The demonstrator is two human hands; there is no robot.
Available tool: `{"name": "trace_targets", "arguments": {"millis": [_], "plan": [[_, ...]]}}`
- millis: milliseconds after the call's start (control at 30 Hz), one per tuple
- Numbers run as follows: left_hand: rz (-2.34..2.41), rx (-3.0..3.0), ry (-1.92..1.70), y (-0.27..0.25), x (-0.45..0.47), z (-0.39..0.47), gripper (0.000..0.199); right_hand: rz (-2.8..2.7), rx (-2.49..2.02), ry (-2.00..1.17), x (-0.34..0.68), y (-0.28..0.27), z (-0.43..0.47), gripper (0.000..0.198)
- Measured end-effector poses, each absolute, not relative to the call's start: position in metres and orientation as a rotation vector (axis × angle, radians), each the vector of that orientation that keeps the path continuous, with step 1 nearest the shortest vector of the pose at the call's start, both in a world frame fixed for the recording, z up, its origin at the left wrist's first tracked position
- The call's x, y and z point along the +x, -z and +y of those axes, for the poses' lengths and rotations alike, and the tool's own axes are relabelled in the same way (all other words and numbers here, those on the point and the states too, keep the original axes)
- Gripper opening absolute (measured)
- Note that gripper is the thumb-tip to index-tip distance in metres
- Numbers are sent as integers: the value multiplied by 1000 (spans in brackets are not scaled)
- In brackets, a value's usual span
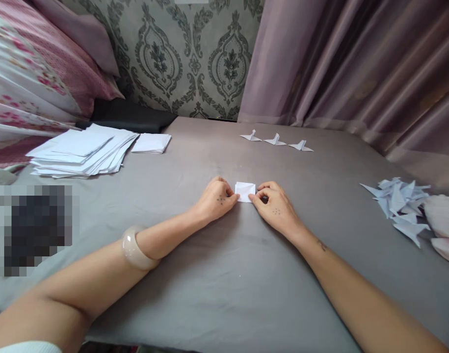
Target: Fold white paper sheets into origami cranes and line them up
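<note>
A small folded square of white paper (245,191) is held up between my two hands over the grey cloth surface (209,274). My left hand (219,198) pinches its left edge between thumb and fingers. On the opposite side, my right hand (277,206) grips the right edge, its thumb on the lower right corner. Fold lines show faintly on the paper's face; its back is hidden from me.
Three folded paper birds (276,139) stand in a row at the back. A heap of folded paper birds (399,201) lies far right beside a pale cloth (445,225). Back left are a large stack of white paper (80,149) and a smaller stack of paper squares (151,143).
</note>
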State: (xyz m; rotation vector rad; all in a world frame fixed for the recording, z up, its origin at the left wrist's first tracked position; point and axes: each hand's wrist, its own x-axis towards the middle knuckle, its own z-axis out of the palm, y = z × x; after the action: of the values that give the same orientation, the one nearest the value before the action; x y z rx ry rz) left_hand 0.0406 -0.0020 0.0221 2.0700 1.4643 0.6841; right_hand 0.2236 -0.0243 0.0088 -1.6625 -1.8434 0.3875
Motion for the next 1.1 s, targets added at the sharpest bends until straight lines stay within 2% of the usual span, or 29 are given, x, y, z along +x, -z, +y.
{"name": "trace_targets", "arguments": {"millis": [233,367,467,667,800,1100], "plan": [[1425,2220,-714,-13,38,-4,11,-1887,-1655,-263,225,-4,-23,22],[1227,2594,-631,-16,37,-8,21,-1975,-1570,-259,225,-7,-26,10],[1112,2773,-471,-21,39,-13,30,-2129,-1426,-245,225,-8,-29,20],[1155,2804,-429,-22,38,-17,29,-2259,-1393,-192,227,-9,-29,35],[1111,2874,-443,-20,36,-10,33,-2262,-1406,-222,227,-13,-32,33],[925,3231,-283,-21,26,6,26,-2357,-1465,-206,223,-22,-23,26]]}}
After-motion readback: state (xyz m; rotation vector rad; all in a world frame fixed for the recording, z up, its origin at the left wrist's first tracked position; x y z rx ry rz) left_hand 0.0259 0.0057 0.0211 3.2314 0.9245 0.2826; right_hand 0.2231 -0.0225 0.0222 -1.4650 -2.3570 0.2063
